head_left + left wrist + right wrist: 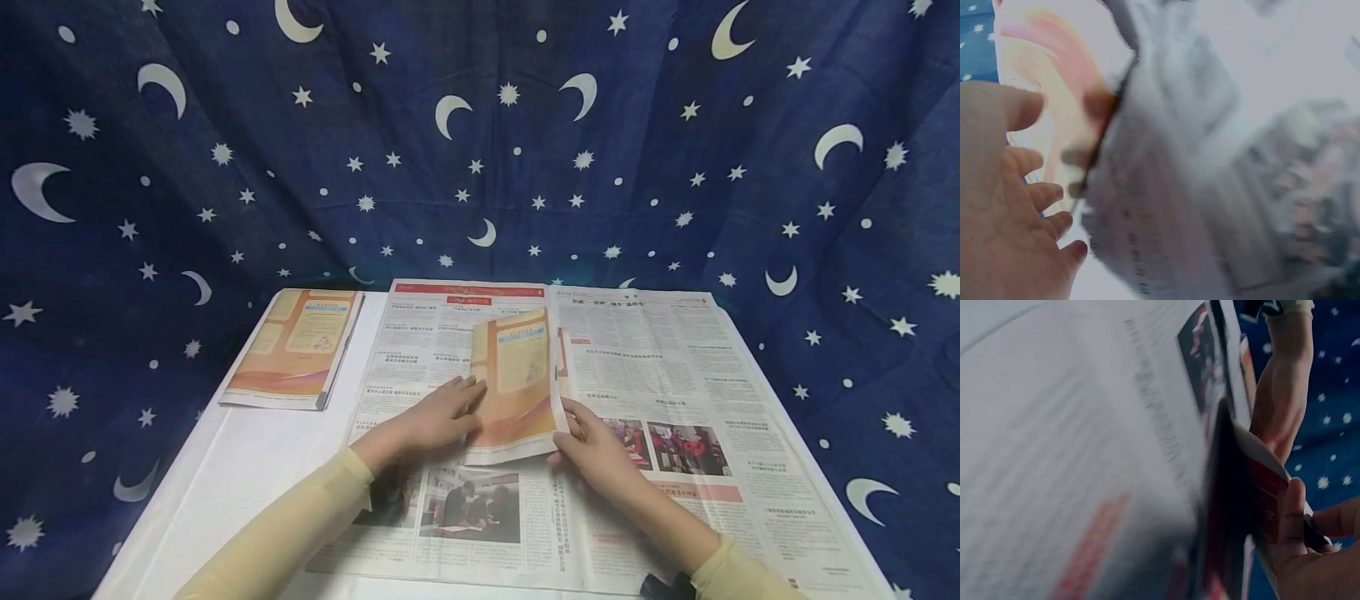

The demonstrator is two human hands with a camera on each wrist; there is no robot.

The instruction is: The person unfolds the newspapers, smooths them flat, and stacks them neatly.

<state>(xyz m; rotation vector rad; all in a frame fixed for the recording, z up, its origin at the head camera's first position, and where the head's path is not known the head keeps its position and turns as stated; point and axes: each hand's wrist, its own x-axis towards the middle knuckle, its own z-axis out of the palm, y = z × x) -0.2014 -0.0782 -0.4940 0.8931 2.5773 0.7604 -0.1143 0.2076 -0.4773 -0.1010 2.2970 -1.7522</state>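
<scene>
A folded newspaper [517,387] with an orange page on top stands slightly raised over a larger spread newspaper [645,358]. At its lower right edge my right hand [596,446] pinches the paper between thumb and fingers. The right wrist view shows this hand [1319,540] gripping the edge, with a dark gap between the layers. My left hand [442,417] lies beside the left edge, its fingers loosely bent near the orange page. In the left wrist view the left hand [1016,200] has its fingers spread and relaxed, facing the orange paper.
Another folded newspaper [296,350] with the same orange page lies at the left on the white table [277,467]. A dark blue curtain [480,142] with moons and stars hangs behind the table. Near the right sleeve, a black object [663,586] shows at the bottom edge.
</scene>
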